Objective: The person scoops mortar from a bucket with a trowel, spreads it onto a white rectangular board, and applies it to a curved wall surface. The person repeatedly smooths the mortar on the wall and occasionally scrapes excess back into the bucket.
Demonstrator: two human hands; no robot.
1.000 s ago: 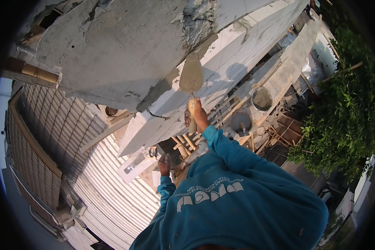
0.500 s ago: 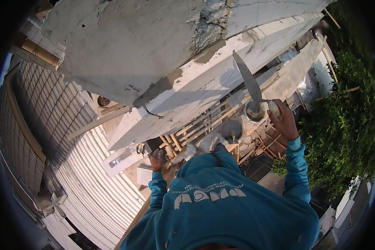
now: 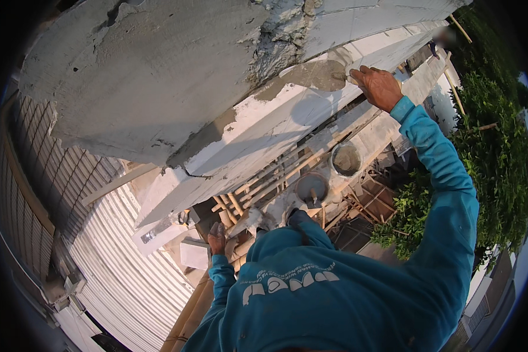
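High at the upper right, my right hand [image 3: 378, 88] grips a trowel [image 3: 318, 76] near its handle. The trowel's grey blade lies flat against the ledge of the white block wall [image 3: 258, 135], beside a strip of damp mortar [image 3: 214, 129]. Above that strip rises a grey plastered face [image 3: 141, 76] with a rough, crumbly patch [image 3: 278, 47]. My left hand [image 3: 216, 237] hangs low by my side, fingers loosely extended and nothing visible in them. A pale block [image 3: 195, 254] lies just beside it.
On the scaffold boards below stand a bucket of mortar [image 3: 346, 159] and a bucket [image 3: 312, 189] with a tool in it. Bamboo poles [image 3: 287, 176] run along the wall. Corrugated roofing [image 3: 123, 252] lies lower left, foliage [image 3: 481, 176] right. Another person [image 3: 443, 40] is far off.
My right hand has moved up and forward from above the mortar bucket to the wall ledge. The trowel blade, raised before, now rests against the ledge. My left hand stays low.
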